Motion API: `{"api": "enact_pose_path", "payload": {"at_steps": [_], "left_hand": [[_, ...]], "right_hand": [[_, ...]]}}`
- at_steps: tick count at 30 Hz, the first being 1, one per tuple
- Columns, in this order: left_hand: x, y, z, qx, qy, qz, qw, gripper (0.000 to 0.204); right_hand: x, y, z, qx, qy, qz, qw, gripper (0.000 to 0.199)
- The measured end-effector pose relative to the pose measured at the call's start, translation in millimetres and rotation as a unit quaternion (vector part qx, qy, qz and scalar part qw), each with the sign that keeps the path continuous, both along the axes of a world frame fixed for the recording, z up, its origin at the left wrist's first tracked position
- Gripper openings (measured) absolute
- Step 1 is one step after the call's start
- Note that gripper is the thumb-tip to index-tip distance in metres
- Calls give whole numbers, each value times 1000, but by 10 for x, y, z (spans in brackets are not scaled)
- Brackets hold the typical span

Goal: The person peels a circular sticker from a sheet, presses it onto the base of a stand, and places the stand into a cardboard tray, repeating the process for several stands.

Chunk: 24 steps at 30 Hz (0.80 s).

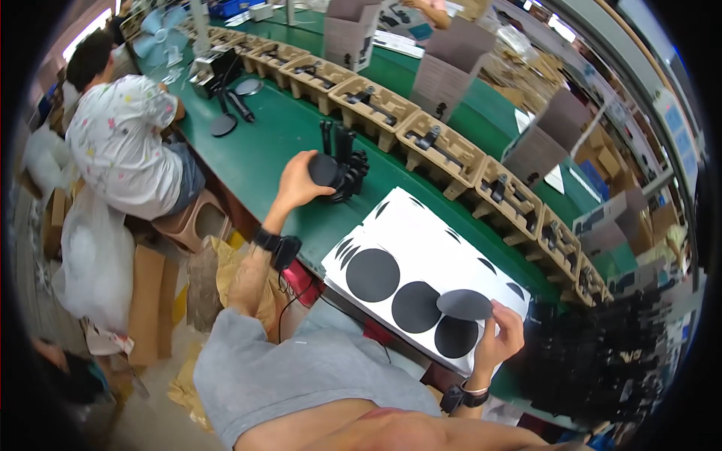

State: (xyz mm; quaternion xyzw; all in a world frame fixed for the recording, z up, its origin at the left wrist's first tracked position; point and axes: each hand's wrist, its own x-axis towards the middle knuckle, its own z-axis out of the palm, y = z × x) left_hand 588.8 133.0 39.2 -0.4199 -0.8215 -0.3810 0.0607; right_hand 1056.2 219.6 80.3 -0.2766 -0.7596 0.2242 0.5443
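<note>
My left hand [299, 182] is closed round the edge of a black round base [324, 171], beside a cluster of black parts [350, 167] on the green table. Whether the base joins one of those parts, I cannot tell. Between thumb and fingers of my right hand [502, 338] is a thin black round pad [465, 305], lifted and tilted over a stack of white sheets [432, 244]. More black round pads [373, 275] lie flat on the top sheet, and dark partial rounds show along its far edge.
A row of brown pulp trays [440, 150] with black parts runs along the table [271, 124]. Many black parts [587, 361] are massed at the right. Grey-brown open cartons [451, 64] stand beyond the trays. At the left, another person [128, 143] sits near a blue fan [159, 34].
</note>
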Motion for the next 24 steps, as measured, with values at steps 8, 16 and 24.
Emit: {"api": "enact_pose_path", "payload": {"at_steps": [8,16,24], "left_hand": [[2942,-412,2262,359,-590,-453,564,103],[5076,-589,3827,234,-614,-508,557,113],[5805,-982,4847,265,-617,-564,481,116]], "right_hand": [[1264,-375,1683,-231,201,167,937,14],[2131,-1022,3520,-355,265,311,841,10],[2676,-1538,4395,-355,292,300,836,9]]}}
